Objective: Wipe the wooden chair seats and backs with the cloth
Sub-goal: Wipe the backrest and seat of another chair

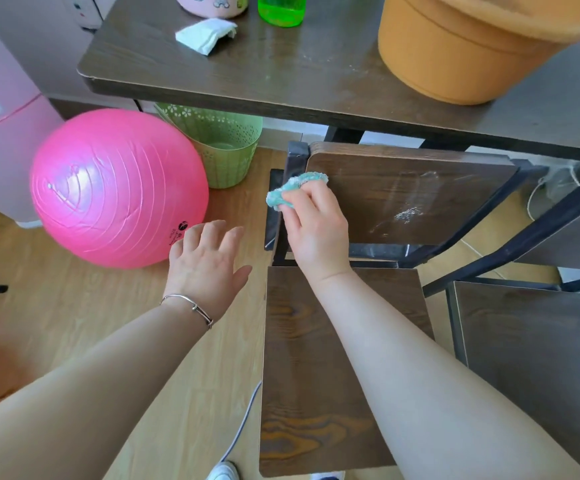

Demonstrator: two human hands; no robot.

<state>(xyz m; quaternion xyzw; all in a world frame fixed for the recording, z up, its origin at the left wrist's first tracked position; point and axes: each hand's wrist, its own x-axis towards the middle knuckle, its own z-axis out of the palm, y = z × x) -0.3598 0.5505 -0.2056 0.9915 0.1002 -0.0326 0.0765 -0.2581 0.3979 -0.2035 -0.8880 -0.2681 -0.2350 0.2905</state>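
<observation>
Nearest to me, seat (319, 372): dark wood-grain panel, runs under my R forearm; looks dry, no streaks I can make out. Second chair seat (537, 372) just beside it on the R.
L hand (209, 268): fingers spread, holding nothing, hovering over floor (74, 334) L of the seat edge; not touching chair.
R hand (316, 230): fingers closed round cloth (293, 192), a teal bunched wad, pressed at the L edge of backrest (409, 195).
Step in hand: I judge back-wipe of the first chair, at start of a stroke; white residue patch sits well to the R on the backrest, not yet cleared.
Next move calls for: I'd sweep cloth L to R across panel w/ steady press, then over residue; L hand could brace the frame (297, 157).
Edges: black metal frame borders backrest on L; table (281, 88) edge overhangs just above backrest top, so little headroom for upstroke.
Open room: free floor to L; pink ball (115, 188) and green basket (226, 147) beyond, near chair's L side.
Far: orange tub (454, 53), green bottle (281, 10), white folded cloth (205, 34) on table.
</observation>
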